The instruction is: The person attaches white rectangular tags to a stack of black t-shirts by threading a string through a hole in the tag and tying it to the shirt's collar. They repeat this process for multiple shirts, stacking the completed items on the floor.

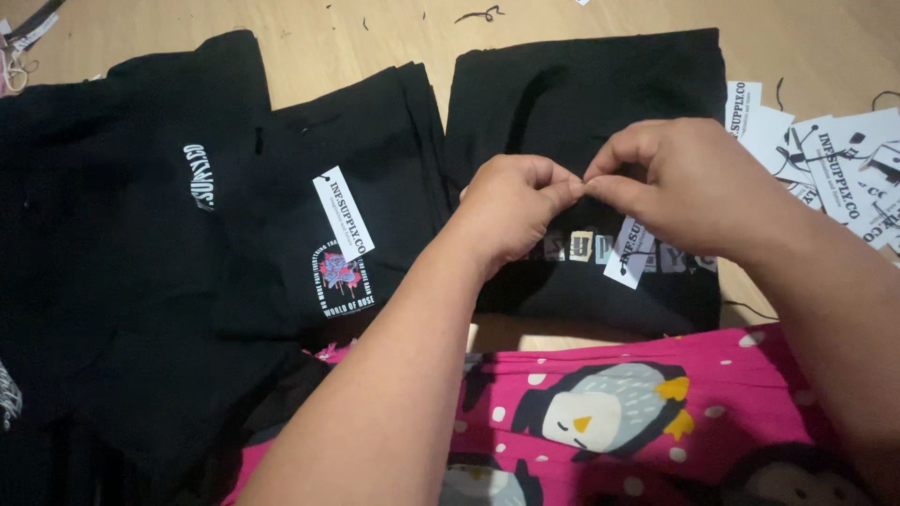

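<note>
A folded black shirt [581, 84] lies on the wooden floor in front of me. A white paper tag [626, 253] hangs over its printed front. My left hand [511, 211] and my right hand [670, 183] meet fingertip to fingertip just above that tag, pinching something very small that I cannot make out, possibly the tag's string. Both hands are closed in a pinch.
A second folded black shirt [366, 159] with a white tag [343, 213] and a small print lies to the left. More black garments [103, 234] lie at far left. Several loose white tags [834, 155] are spread at right. Pink penguin-print fabric [619, 412] covers my lap.
</note>
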